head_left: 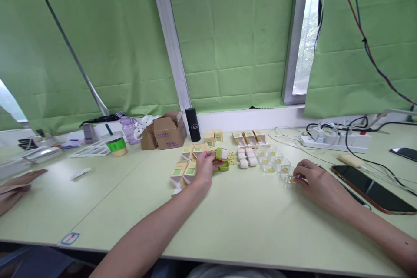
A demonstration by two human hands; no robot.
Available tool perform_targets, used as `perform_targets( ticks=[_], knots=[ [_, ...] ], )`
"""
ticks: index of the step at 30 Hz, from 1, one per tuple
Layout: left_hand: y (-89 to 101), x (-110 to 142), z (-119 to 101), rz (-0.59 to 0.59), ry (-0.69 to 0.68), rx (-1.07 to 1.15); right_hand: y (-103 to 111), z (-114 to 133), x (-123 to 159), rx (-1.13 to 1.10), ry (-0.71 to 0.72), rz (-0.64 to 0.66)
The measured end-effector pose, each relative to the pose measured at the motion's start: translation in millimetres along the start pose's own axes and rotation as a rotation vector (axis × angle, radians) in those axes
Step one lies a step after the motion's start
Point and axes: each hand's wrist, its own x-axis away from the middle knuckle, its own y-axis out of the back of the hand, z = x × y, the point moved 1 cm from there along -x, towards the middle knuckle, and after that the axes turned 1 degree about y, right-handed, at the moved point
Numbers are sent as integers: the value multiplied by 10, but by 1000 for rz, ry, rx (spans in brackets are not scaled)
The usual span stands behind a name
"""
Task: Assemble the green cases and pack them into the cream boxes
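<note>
Item, green-and-white piece [222, 153]: at the fingertips of the left hand [204, 168], on its right side, above the table [247, 221]; left hand closed, gripping it. Green lower part [223, 166] just beneath, same hand

Item, clear container [289, 178]: at the fingertips of the right hand [311, 180], on its left side; fingers pinched on it, at the near right end of a cluster of clear containers [269, 160] with yellow centres

Between the hands: small yellow pieces [232, 159], then white and pale pink blocks [247, 157]. Folded cartons [179, 173] with green panels, left of and beyond the left hand; more [249, 139] farther off

Markings: black bottle [193, 125], white round emblem, lettering too small to read; cardboard box [169, 131], purple print, illegible; table sticker [70, 238], red mark in a blue border

Edges and room: bare tabletop between the forearms, running to the near edge; phone [374, 189] right of the right hand, power strip [335, 141] beyond it; another person's hand [16, 189] at far left, well apart
</note>
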Motion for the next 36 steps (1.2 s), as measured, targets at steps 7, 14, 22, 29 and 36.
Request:
perform_targets(
  ticks=[7, 14, 22, 29, 36],
  knots=[
    [-16, 7, 22, 26, 57, 86, 212, 8, -164, -22, -13, -150],
    [-37, 22, 42, 58, 134, 104, 246, 635, -542, -197, 148, -195],
    [-73, 121, 33, 135, 219, 81, -265, 1364, -818, -266, 402, -199],
    [-91, 191, 18, 233, 271, 33, -445, 1455, -883, -365, 441, -286],
    [-66, 184, 52, 302, 260, -69, -518, 1362, -860, -656, 293, -215]
  ],
)
